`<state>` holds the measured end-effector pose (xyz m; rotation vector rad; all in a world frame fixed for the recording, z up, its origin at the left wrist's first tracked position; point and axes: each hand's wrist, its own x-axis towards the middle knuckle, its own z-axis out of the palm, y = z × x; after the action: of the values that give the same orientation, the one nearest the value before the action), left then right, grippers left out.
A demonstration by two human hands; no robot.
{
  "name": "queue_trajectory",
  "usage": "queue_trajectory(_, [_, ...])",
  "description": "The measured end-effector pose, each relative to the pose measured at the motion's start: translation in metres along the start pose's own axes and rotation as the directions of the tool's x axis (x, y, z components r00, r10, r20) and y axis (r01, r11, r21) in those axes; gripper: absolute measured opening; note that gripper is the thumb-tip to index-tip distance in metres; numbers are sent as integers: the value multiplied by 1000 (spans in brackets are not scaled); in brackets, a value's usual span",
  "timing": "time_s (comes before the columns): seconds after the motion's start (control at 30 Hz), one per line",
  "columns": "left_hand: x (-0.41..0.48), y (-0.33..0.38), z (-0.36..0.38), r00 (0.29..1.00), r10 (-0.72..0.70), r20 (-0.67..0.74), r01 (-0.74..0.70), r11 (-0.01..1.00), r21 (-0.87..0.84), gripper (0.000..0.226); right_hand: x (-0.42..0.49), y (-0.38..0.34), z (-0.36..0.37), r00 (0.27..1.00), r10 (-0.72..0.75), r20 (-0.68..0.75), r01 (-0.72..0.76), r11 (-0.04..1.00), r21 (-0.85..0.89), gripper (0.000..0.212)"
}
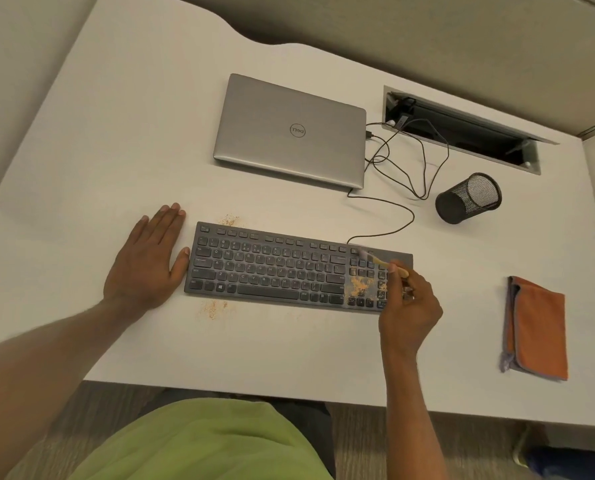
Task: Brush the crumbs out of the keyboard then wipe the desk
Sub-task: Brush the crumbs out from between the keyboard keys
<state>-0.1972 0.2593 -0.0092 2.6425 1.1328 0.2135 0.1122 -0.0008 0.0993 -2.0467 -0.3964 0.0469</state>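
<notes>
As I look down at the worktop, keyboard: dark and flat, lying crosswise near the front edge, between my two hands.
Left: my left hand lies flat on the worktop, fingers straight and close together, thumb against the left end of the keyboard; it holds nothing.
Right: my right hand is over the keyboard's right end, fingers curled round the handle of a small brush.
Bristles: pale and blurred, pointing away from me over the top of the number pad; they seem to touch the keys, though I cannot be sure.
Mess: orange crumbs lie thick on the keys just left of my right hand; a small patch lies on the worktop behind the keyboard's left corner and another in front of its left half.
Wiping: an orange cloth with a grey edge lies folded on the worktop, well to the right of the keyboard, untouched.
Behind: a closed silver laptop sits beyond the keyboard; a thin cable loops from the keyboard's back edge towards it.
Far right: a black mesh pen cup lies on its side near an open hatch in the worktop.
</notes>
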Motion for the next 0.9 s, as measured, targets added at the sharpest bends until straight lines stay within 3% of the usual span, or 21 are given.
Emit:
queue_trajectory(0.33, [0,-1,0,1000,4,-2,-4,1000,3,71,-12,1,-23,993,-96,70,100,994,-46,7])
queue_trajectory(0.5, [0,-1,0,1000,2,6,-2,1000,7,71,14,-3,-14,928,-248,279,266,963,-30,12])
queue_trajectory(0.63, [-1,0,0,1000,3,1,-3,1000,4,71,31,4,-9,872,-266,410,328,941,-87,14])
queue_trajectory(0.9, [0,-1,2,1000,3,-6,-3,1000,8,71,48,11,-38,920,-236,315,300,938,-174,28])
